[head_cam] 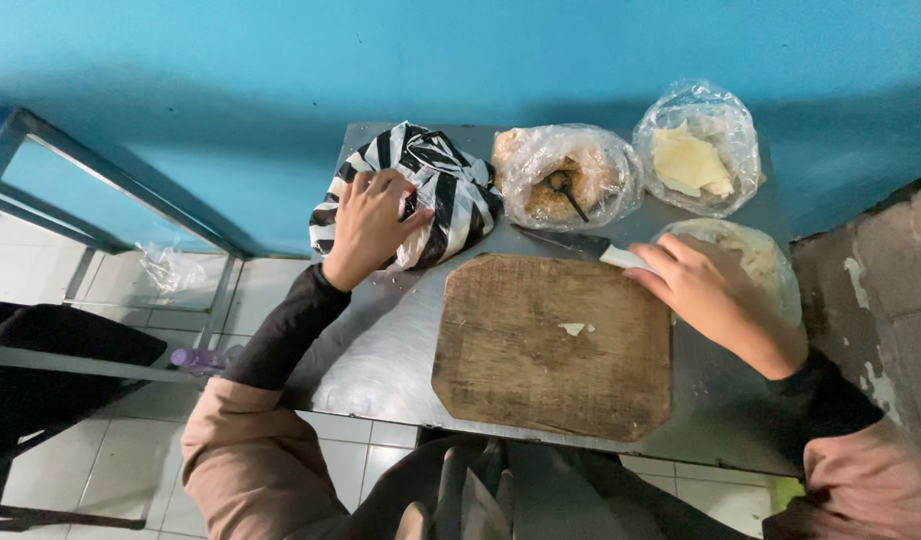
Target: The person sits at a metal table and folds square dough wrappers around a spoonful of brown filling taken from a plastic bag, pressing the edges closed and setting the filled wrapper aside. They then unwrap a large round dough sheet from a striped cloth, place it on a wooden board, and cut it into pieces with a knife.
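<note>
My left hand (366,225) rests with spread fingers on a black-and-white striped plastic bag (451,190) at the back left of a small metal table (381,350). My right hand (706,290) lies at the right edge of a worn wooden cutting board (551,345), fingers touching the pale handle of a knife (581,245) whose dark blade lies along the board's far edge. A small pale scrap (574,328) sits on the board. Under my right hand is a clear bag of pale dough-like sheets (766,260).
Behind the board stand a clear bag of brownish filling with a spoon in it (566,185) and a clear bag of yellowish sheets (696,150). A blue wall rises behind. A metal frame (111,175) and tiled floor lie left; a rough wall (881,290) stands right.
</note>
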`<action>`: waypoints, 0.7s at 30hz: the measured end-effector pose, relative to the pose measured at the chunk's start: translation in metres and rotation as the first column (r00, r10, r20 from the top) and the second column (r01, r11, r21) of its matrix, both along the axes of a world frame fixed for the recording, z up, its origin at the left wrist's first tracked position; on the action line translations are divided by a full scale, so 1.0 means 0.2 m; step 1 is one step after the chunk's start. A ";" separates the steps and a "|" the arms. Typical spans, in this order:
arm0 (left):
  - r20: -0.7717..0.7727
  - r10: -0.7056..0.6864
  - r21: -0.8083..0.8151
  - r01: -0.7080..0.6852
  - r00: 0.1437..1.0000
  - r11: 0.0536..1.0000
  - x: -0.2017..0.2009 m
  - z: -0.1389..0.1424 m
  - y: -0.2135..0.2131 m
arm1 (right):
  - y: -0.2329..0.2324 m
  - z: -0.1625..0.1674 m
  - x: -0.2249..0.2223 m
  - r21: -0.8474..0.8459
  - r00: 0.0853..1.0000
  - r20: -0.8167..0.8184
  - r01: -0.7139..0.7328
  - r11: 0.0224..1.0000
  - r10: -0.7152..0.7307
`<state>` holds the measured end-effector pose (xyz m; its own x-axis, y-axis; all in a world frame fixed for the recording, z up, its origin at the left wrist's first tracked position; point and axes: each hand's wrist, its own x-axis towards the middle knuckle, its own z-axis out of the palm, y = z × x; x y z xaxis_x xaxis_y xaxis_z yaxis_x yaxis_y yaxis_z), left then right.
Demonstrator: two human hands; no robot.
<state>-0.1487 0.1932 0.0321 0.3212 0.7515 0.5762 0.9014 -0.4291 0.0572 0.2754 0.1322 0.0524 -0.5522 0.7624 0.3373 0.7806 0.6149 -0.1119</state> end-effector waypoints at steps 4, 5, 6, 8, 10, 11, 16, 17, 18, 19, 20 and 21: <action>0.089 -0.024 -0.054 0.029 0.996 0.998 0.02 -0.05 -0.01 | 0.03 0.00 -0.08 0.031 1.000 0.002 -0.025 0.999 0.025; 0.118 -0.042 -0.041 0.047 0.992 0.998 0.03 -0.05 -0.02 | 0.04 0.00 -0.08 0.041 0.999 0.011 -0.039 0.998 0.039; 0.147 -0.059 -0.029 0.064 0.987 0.998 0.04 -0.04 -0.05 | 0.05 -0.01 -0.09 0.049 0.997 0.038 -0.062 0.997 0.060; 0.173 -0.099 -0.042 0.107 0.980 0.993 0.07 -0.03 -0.13 | 0.08 -0.01 -0.10 0.065 0.991 0.094 -0.103 0.993 0.096; 0.166 -0.142 -0.095 0.159 0.976 0.983 0.11 -0.01 -0.27 | 0.10 0.01 -0.11 0.068 0.985 0.110 -0.139 0.988 0.131; 0.108 -0.194 -0.091 0.204 0.975 0.975 0.13 0.00 -0.34 | 0.10 0.03 -0.12 0.065 0.982 0.116 -0.159 0.985 0.150; -0.047 -0.462 -0.002 0.463 0.886 0.887 0.20 0.04 -0.55 | 0.07 0.17 -0.26 0.109 0.980 -0.033 -0.192 0.975 0.196; -0.044 -0.484 0.004 0.484 0.874 0.875 0.21 0.04 -0.55 | 0.06 0.19 -0.31 0.079 0.978 -0.062 -0.196 0.977 0.201; -0.041 -0.506 0.006 0.506 0.862 0.862 0.21 0.04 -0.55 | 0.06 0.20 -0.38 -0.044 0.973 -0.060 -0.224 0.974 0.221; -0.043 -0.514 -0.017 0.514 0.857 0.858 0.21 0.03 -0.54 | 0.07 0.21 -0.45 -0.167 0.969 -0.060 -0.245 0.955 0.238; -0.044 -0.523 -0.040 0.521 0.851 0.852 0.21 0.02 -0.53 | 0.07 0.22 -0.51 -0.287 0.965 -0.062 -0.263 0.921 0.257; -0.047 -0.533 -0.061 0.530 0.845 0.846 0.21 0.01 -0.52 | 0.07 0.21 -0.57 -0.308 0.966 -0.008 -0.248 0.919 0.258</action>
<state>-0.1062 0.0895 0.0343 0.7112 0.4800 0.5136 0.5386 -0.8416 0.0407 0.1624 0.1453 0.0940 -0.7467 0.6590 0.0902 0.6100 0.7326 -0.3020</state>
